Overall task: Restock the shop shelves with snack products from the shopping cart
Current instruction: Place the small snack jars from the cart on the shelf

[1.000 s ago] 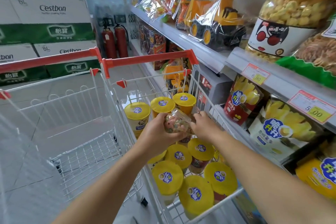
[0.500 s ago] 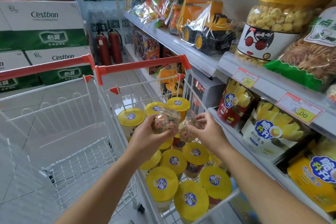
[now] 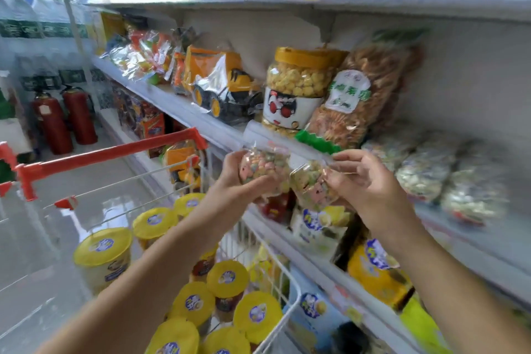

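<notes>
While both forearms reached up from the bottom of the frame, the left hand [image 3: 238, 181] gripped a clear bag of multicoloured snack pieces [image 3: 265, 168] at the centre of the picture, its fingers curled round the bag. Just right of it, the right hand [image 3: 367, 187] pinched a second clear bag [image 3: 311, 185] of the same kind, thumb and fingertips closed on its crinkled top. Whether the two bags touched, the blur did not let me tell. Both were held in front of the white shelf [image 3: 181, 108], above the shopping cart [image 3: 109, 152] at the lower left, whose wire basket held yellow-lidded tubs [image 3: 103, 244]. Similar clear bags [image 3: 422, 178] lay on the shelving at the right of the frame. Behind the hands stood a yellow-capped jar of puffs [image 3: 296, 80], with a bag of brown sticks [image 3: 365, 106] just right of it and a wrapped toy truck [image 3: 224, 89] to its left. Two red fire extinguishers [image 3: 66, 121] stood at the far left.
</notes>
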Action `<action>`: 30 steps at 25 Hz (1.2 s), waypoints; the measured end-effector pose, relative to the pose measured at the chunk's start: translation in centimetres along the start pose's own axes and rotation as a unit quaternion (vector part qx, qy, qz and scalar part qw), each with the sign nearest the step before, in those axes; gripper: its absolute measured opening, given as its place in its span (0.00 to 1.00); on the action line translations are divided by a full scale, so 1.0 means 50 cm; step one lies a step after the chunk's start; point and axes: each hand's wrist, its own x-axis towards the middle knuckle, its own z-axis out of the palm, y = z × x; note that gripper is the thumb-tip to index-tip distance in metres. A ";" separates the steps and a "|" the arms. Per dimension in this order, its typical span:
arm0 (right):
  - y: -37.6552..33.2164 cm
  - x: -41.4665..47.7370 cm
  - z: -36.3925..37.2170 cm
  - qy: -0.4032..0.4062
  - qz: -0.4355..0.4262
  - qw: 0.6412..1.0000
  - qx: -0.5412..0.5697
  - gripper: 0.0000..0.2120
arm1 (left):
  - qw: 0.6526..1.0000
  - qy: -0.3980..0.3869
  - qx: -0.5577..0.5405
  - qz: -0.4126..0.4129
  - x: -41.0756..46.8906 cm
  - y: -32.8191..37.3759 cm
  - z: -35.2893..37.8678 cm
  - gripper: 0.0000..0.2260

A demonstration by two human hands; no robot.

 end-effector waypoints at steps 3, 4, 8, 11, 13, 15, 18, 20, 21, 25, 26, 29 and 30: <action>-0.060 0.005 -0.122 0.070 -0.055 0.994 -0.056 0.14 | 0.995 -0.086 -0.030 0.028 0.062 0.060 0.095 0.28; -0.074 0.010 -0.165 0.098 -0.069 0.990 -0.075 0.15 | 0.993 -0.107 -0.020 0.040 0.088 0.077 0.132 0.28; -0.107 0.047 -0.299 0.169 -0.091 0.961 -0.199 0.13 | 0.984 -0.119 0.089 0.095 0.166 0.127 0.240 0.36; -0.099 0.068 -0.361 0.177 -0.045 0.925 -0.332 0.12 | 0.967 -0.127 0.196 0.102 0.215 0.143 0.296 0.26; -0.086 0.076 -0.380 0.158 -0.021 0.908 -0.387 0.14 | 0.952 -0.140 0.247 0.113 0.240 0.141 0.326 0.31; -0.077 0.079 -0.384 0.140 -0.011 0.905 -0.401 0.14 | 0.938 -0.151 0.287 0.124 0.253 0.138 0.349 0.34; -0.069 0.082 -0.379 0.132 -0.017 0.901 -0.412 0.15 | 0.924 -0.160 0.322 0.131 0.266 0.130 0.365 0.37; -0.067 0.080 -0.378 0.131 -0.021 0.900 -0.415 0.15 | 0.921 -0.158 0.331 0.130 0.268 0.125 0.372 0.39; -0.067 0.077 -0.378 0.132 -0.022 0.900 -0.414 0.15 | 0.921 -0.155 0.331 0.130 0.268 0.122 0.374 0.40; -0.063 0.067 -0.375 0.139 -0.019 0.905 -0.402 0.15 | 0.928 -0.148 0.318 0.124 0.262 0.117 0.380 0.38; -0.062 0.066 -0.374 0.138 -0.020 0.905 -0.401 0.15 | 0.929 -0.146 0.316 0.124 0.261 0.118 0.381 0.37; -0.060 0.062 -0.367 0.127 -0.013 0.909 -0.396 0.16 | 0.927 -0.142 0.324 0.126 0.259 0.115 0.386 0.37; -0.060 0.061 -0.366 0.131 -0.008 0.911 -0.392 0.16 | 0.924 -0.143 0.331 0.127 0.259 0.114 0.386 0.39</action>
